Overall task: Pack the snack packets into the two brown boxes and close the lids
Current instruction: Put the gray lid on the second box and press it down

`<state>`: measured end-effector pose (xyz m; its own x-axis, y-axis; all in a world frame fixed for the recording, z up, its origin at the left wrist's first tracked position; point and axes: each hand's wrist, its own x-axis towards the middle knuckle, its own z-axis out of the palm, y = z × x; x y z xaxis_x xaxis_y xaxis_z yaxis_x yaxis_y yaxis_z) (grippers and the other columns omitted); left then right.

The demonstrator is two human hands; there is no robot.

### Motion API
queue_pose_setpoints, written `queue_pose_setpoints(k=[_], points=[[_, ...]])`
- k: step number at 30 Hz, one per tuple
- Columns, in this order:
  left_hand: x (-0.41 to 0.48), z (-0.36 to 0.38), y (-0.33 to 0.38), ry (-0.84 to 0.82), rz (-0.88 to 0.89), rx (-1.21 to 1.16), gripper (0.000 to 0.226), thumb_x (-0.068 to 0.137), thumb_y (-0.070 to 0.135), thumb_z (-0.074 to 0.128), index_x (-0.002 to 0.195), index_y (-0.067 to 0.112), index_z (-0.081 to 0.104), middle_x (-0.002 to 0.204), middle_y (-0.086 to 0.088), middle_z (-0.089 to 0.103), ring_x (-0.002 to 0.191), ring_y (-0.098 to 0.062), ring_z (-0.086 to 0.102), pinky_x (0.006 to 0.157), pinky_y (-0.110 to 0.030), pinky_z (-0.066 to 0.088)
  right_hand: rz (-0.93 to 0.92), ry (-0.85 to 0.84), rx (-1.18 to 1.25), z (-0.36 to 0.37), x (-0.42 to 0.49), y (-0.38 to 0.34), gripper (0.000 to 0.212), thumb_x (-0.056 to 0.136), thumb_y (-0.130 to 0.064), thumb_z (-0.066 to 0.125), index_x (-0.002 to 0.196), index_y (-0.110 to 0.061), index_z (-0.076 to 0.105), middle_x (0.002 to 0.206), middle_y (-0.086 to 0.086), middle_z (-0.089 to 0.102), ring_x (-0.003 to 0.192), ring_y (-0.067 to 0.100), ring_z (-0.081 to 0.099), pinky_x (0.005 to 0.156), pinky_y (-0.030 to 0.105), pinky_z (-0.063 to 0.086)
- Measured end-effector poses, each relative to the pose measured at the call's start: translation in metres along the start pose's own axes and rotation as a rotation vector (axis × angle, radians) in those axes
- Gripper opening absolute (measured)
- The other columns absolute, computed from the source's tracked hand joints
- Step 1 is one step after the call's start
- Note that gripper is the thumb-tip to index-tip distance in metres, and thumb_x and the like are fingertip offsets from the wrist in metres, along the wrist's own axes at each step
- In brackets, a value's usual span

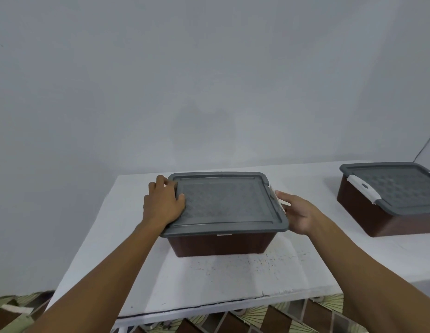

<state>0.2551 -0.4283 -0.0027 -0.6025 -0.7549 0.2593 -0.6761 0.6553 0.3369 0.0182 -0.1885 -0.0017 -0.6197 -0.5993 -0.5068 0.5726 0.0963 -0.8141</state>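
Head view, 1 frame. I see 2 closed containers on a white tabletop (209, 280) set against a plain pale wall (209, 80).

The near brown box (221, 243) stands at the middle of the tabletop, squarely in front of me, with its grey lid (223, 203) seated flat on top.

The left hand (163, 203) lies over the lid's left rim. Its fingers curl down around the edge near the far left corner, and its thumb presses on the lid's top face.

The right hand (295, 212) is held beside the lid's right rim, released, with straight fingers touching the white latch (276, 198) there.

The second brown box (367, 212) stands well apart at the right, partly cut off by the frame edge. Its own grey cover (396, 188) is on, and a white clasp (363, 188) is folded over its left end.

A patterned floor (257, 318) shows below the tabletop's near edge. Whatever the 2 boxes contain is hidden by their lids.
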Motion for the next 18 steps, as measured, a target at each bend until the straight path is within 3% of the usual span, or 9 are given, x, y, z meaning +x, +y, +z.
queue_pose_setpoints(k=[4,7,9,12,15,18], points=[[0.000,0.001,-0.001,-0.004,-0.013,-0.019,0.045,0.093,0.041,0.048,0.130,0.016,0.050,0.133,-0.006,0.039,0.122,-0.026,0.037,0.093,-0.043,0.044,0.003,0.027,-0.085,0.012,0.004,-0.006,0.038,0.082,-0.016,0.075,0.116,-0.007,0.063,0.124,0.016,0.056,0.104,0.034,0.061,0.082,0.051,0.056],[0.000,0.001,-0.001,0.000,-0.016,-0.016,0.045,0.093,0.042,0.048,0.129,0.016,0.050,0.133,-0.006,0.039,0.122,-0.026,0.036,0.094,-0.043,0.043,-0.046,0.067,-0.217,0.014,0.005,-0.008,0.034,0.083,-0.016,0.074,0.113,-0.007,0.063,0.118,0.014,0.061,0.098,0.029,0.061,0.081,0.048,0.057],[-0.001,0.001,-0.001,0.001,-0.013,-0.010,0.045,0.093,0.042,0.048,0.129,0.016,0.050,0.133,-0.006,0.039,0.122,-0.026,0.037,0.093,-0.043,0.043,-0.124,0.101,-0.360,0.018,0.003,-0.010,0.045,0.083,-0.016,0.075,0.124,-0.011,0.057,0.110,0.008,0.062,0.092,0.022,0.059,0.073,0.039,0.055],[-0.001,0.001,-0.001,0.013,-0.012,-0.003,0.047,0.092,0.042,0.048,0.131,0.015,0.048,0.133,-0.006,0.042,0.121,-0.027,0.038,0.092,-0.043,0.044,-0.238,0.181,-0.522,0.027,0.001,-0.013,0.055,0.083,-0.016,0.074,0.132,-0.020,0.048,0.118,0.009,0.061,0.087,0.020,0.060,0.065,0.033,0.050],[-0.002,-0.002,0.001,0.051,-0.012,-0.021,0.048,0.091,0.040,0.048,0.131,0.014,0.048,0.131,-0.007,0.048,0.120,-0.027,0.041,0.092,-0.043,0.044,-0.406,0.265,-0.764,0.031,0.003,-0.006,0.054,0.085,-0.025,0.071,0.133,-0.022,0.047,0.124,0.008,0.058,0.099,0.024,0.061,0.082,0.038,0.053],[-0.009,-0.003,0.005,0.027,0.054,0.088,0.050,0.090,0.046,0.047,0.128,0.014,0.050,0.130,-0.008,0.051,0.119,-0.027,0.044,0.094,-0.042,0.041,-0.651,0.293,-1.157,0.031,0.000,0.011,0.050,0.090,-0.037,0.063,0.136,-0.018,0.051,0.134,0.008,0.053,0.114,0.025,0.056,0.099,0.038,0.046]])
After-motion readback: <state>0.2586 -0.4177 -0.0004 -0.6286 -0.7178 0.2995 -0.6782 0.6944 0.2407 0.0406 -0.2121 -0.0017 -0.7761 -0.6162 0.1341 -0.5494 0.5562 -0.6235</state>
